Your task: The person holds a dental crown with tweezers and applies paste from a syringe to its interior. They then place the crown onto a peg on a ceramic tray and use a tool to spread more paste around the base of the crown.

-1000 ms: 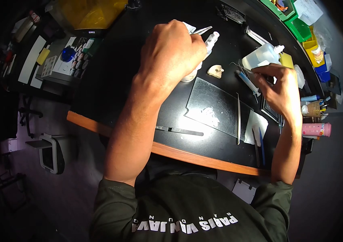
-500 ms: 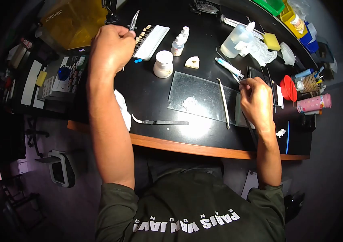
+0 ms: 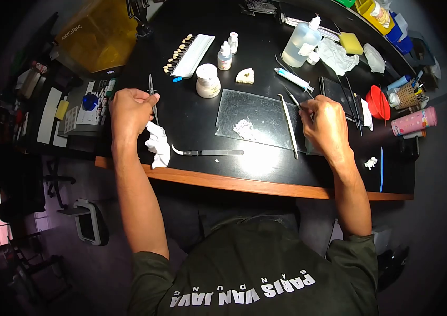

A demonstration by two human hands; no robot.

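Note:
My left hand (image 3: 131, 113) is closed around a slim metal tool (image 3: 151, 84) with a pointed end, just above a crumpled white tissue (image 3: 158, 147). My right hand (image 3: 324, 121) pinches a thin pointed tool (image 3: 293, 98), whose exact kind I cannot tell, at the right side of a glass slab (image 3: 228, 113). White material (image 3: 244, 128) is spread on the slab, and a long narrow spatula (image 3: 288, 124) lies across its right part. Curved-tip tweezers (image 3: 207, 152) rest near the desk's front edge. A syringe (image 3: 293, 79) lies beyond my right hand.
A tooth shade guide (image 3: 194, 58), white jar (image 3: 208, 81), dropper bottle (image 3: 224, 57) and small tooth model (image 3: 245, 76) stand behind the slab. Farther right are a squeeze bottle (image 3: 301, 45), red bowl (image 3: 377, 102) and pink tumbler (image 3: 414, 121). A wooden edge (image 3: 255, 185) borders the desk.
My left hand has come down and nearer with the metal tool, away from the shade guide toward the tissue. My right hand has shifted slightly left, its thin tool now showing. The view has shifted a little.

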